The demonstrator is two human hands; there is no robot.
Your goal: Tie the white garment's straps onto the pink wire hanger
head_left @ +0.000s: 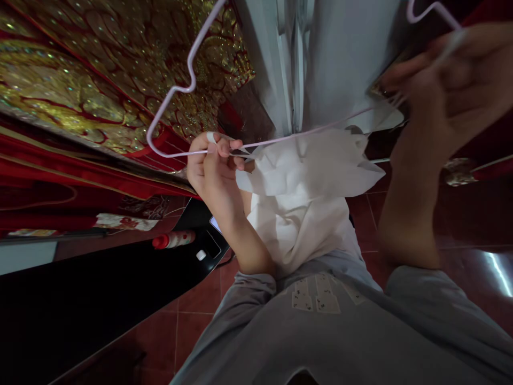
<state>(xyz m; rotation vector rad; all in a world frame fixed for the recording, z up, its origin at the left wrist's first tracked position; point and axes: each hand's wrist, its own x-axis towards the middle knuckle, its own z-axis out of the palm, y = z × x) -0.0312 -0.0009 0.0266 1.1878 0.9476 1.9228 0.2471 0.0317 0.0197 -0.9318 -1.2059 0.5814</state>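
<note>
A thin pale-pink clothes hanger (pixel 280 140) spans the view in front of me. Fingers closed, my left hand (pixel 218 166) pinches the left part of the hanger's lower bar, and a narrow white strap loops over its fingertips. My right hand (pixel 452 91), smeared by motion, is raised by the hanger's right side with another white strap (pixel 451 48) across its fingers. Between my hands hangs a white cloth garment (pixel 304 171), its top just below the bar. The garment's lower part drapes against my body. Where the right strap ends is hidden by my hand and blur.
Red garments with gold sequins (pixel 80 80) hang at the left. Pale grey doors with handles (pixel 295 69) stand ahead. A black table (pixel 120 289) at lower left bears a red-capped bottle (pixel 174 239), a phone (pixel 211 243) and a small white case (pixel 201 255). Red tiles (pixel 196 331) cover the floor.
</note>
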